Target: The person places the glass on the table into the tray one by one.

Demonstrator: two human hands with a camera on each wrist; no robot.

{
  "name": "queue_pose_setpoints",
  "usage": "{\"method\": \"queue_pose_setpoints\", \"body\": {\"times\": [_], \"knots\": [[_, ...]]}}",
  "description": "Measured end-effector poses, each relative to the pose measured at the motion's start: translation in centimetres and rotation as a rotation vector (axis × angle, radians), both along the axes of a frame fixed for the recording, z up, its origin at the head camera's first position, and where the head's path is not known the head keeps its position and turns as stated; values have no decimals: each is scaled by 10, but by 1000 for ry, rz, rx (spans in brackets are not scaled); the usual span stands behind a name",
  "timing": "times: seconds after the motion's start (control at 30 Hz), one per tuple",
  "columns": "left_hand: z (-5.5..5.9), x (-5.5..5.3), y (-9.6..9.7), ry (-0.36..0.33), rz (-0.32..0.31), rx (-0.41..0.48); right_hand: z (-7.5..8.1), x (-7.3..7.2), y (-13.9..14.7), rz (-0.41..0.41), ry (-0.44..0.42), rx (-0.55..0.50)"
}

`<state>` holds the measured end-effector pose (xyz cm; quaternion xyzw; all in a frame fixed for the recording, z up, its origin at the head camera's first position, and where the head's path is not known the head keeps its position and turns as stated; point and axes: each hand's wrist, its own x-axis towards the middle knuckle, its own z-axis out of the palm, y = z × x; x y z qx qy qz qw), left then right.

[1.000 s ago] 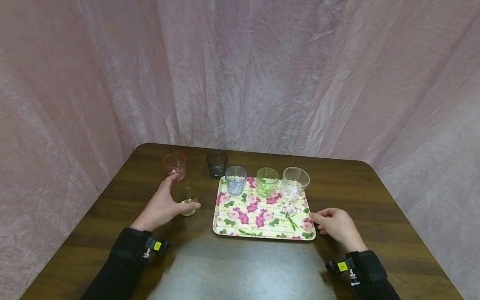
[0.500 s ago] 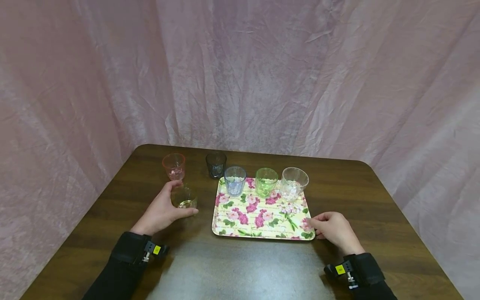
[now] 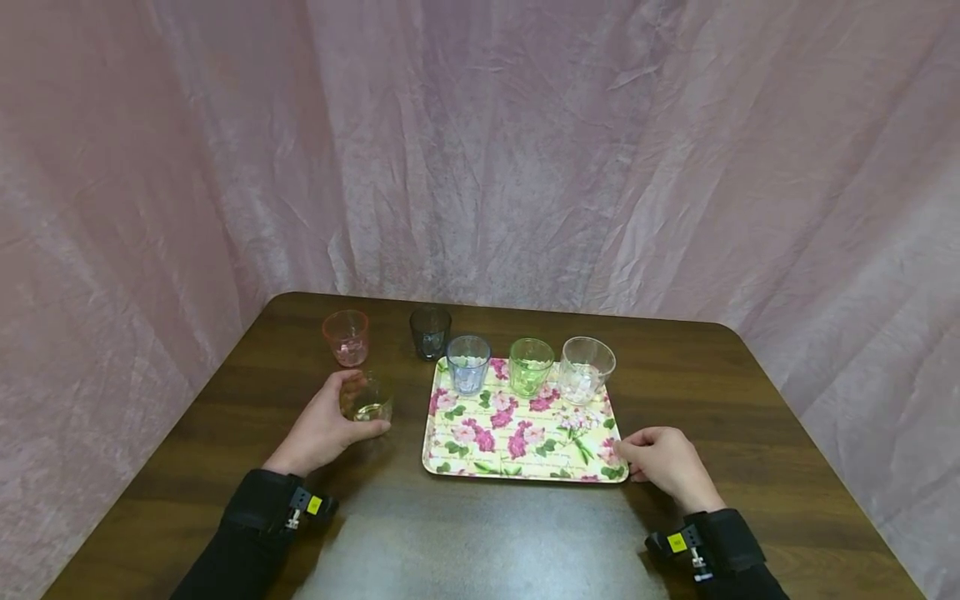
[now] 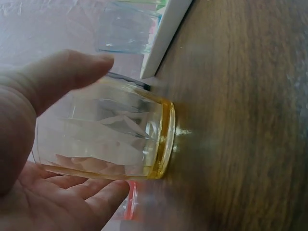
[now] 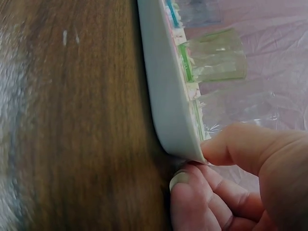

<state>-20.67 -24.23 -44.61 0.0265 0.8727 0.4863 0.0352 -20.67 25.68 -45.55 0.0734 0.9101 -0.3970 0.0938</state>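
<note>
Woodgrain tabletop (image 3: 480,542), faceted amber-based tumbler (image 4: 115,130) in curled left grip (image 3: 324,432), tray (image 3: 502,454) in pinching right grip (image 3: 669,463).

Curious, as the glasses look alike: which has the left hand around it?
The yellow glass: it alone sits within the left hand, between thumb and fingers, unlike the red glass, black glass, blue glass, green glass and clear glass.

The person's bare left hand (image 3: 318,433) forms a wide C, its extended thumb (image 4: 72,72) set well apart from long, nearly straight fingers (image 4: 98,202). The bare right hand (image 3: 671,462) pinches, thumb tip close against curled, bunched fingers (image 5: 192,202). Behind each set of fingers, a black strapped wrist leads to a black-sleeved forearm (image 3: 228,550) slanting inward.
</note>
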Motion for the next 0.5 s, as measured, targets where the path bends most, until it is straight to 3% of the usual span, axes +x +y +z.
{"method": "queue_pose_setpoints", "body": {"times": [0.5], "knots": [[-4,-4,1,45,23,12,-3,0,1,-6,23,-14]]}}
